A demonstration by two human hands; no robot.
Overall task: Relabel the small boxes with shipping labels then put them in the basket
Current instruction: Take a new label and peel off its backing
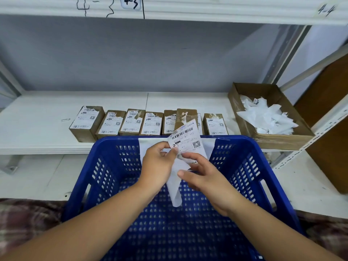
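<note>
Above the basket (244, 146), the left hand (159, 162) pinches a corner of the label (185, 137) and the right hand (205, 178) grips its backing sheet (176, 187); thin, floppy, likely sticky, it wants edge holds only, while the boxes (131, 122) sit just behind the basket.

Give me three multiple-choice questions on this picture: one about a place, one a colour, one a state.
1. Beside the row of boxes, the cardboard tray stands: A at its left end; B at its right end; C on the floor.
2. The basket is: A red; B blue; C green.
3. The label is: A stuck on a box; B lying in the tray; C held up.
B: the tray is right of the row. B: blue walls. C: the left hand pinches it, the right hand holds its backing paper.
</note>
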